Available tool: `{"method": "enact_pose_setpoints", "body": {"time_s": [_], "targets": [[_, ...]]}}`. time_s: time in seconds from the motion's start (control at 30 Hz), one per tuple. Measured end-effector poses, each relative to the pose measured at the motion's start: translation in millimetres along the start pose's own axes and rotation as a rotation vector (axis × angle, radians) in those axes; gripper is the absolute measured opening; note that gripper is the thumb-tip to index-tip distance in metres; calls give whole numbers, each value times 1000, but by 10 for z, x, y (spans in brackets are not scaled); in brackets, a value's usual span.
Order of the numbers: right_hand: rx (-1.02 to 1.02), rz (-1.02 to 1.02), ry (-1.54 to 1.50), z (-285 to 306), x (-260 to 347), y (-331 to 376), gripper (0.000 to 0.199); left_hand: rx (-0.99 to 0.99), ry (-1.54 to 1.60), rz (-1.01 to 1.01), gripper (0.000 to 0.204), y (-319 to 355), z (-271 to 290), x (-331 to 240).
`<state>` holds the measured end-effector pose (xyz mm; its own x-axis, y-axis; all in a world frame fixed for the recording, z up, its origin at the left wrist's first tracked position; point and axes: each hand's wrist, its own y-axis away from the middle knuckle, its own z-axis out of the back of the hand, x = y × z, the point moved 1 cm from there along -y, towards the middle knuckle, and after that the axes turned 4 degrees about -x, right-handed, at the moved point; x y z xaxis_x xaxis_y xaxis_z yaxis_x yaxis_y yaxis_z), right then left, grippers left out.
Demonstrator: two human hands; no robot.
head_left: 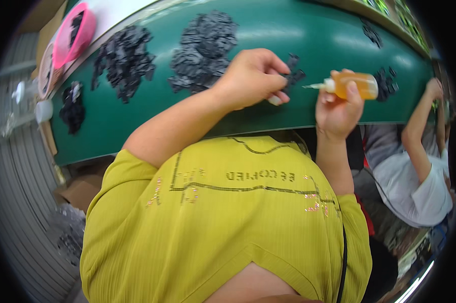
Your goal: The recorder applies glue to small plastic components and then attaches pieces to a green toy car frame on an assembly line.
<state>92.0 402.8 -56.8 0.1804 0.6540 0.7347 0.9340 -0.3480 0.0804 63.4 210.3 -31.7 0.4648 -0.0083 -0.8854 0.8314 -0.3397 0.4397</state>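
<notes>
**Glue meets a small black part**

The black part (292,76) sits pinched in the left hand (253,76) over the desk's (268,35) near edge. The right hand (336,108) grips the bottle (354,86), nozzle aimed at it. Gluing seems in hand; next needs a steady, small squeeze.

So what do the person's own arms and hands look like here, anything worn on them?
Both hands are bare: no gloves, rings or wristbands show on the left hand or the right hand. The forearms are bare too. The only clothing is a yellow-green ribbed top with short sleeves ending above the elbow, dark line print and small sparkly studs across it.
</notes>
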Motion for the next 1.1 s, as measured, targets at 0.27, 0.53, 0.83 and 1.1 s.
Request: {"method": "enact_pose_setpoints", "body": {"time_s": [0.27, 0.53, 0.83, 1.1], "targets": [[45, 17, 29, 88, 13, 2, 30, -326, -628, -680, 25, -90, 35, -31], [35, 40, 43, 60, -20, -9, 29, -1045, -1161, -472, 26, 222, 1554, -417], [-19, 33, 33, 16, -21, -3, 27, -1025, -1130, -144, 23, 328, 2021, -376], [5, 9, -6, -10, -17, 35, 26, -272, -344, -369, 24, 405, 590, -252]]}}
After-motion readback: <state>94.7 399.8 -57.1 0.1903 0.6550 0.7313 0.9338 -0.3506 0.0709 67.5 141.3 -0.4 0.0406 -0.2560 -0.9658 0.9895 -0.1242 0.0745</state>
